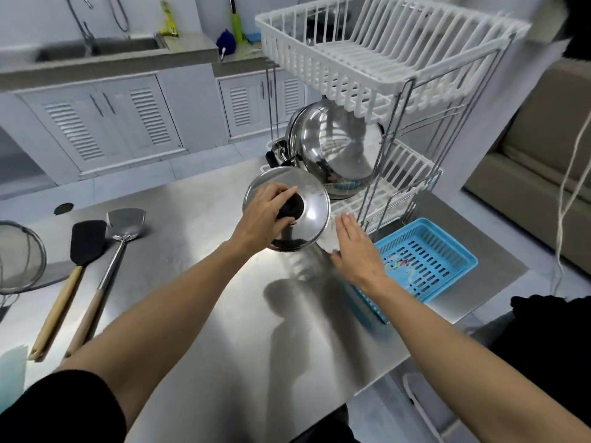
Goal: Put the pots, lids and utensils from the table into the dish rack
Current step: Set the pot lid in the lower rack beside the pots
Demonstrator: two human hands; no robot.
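Observation:
My left hand point(262, 215) grips the black knob of a round steel lid point(311, 199) and holds it tilted above the table, just in front of the white dish rack point(383, 68). My right hand point(355, 251) is flat with fingers apart, resting against the rack's lower front corner beside the lid. A large steel pot point(335, 148) leans on its side in the rack's lower tier. On the table's left lie a black spatula point(86, 241) and a steel turner point(124, 225), both with wooden handles, and a mesh strainer point(19, 257).
A blue plastic basket point(425, 260) sits on the steel table point(224, 330) right of my right hand. The rack's top tier holds nothing. A sink counter point(105, 55) and cabinets stand behind. A beige sofa point(527, 174) is at the right.

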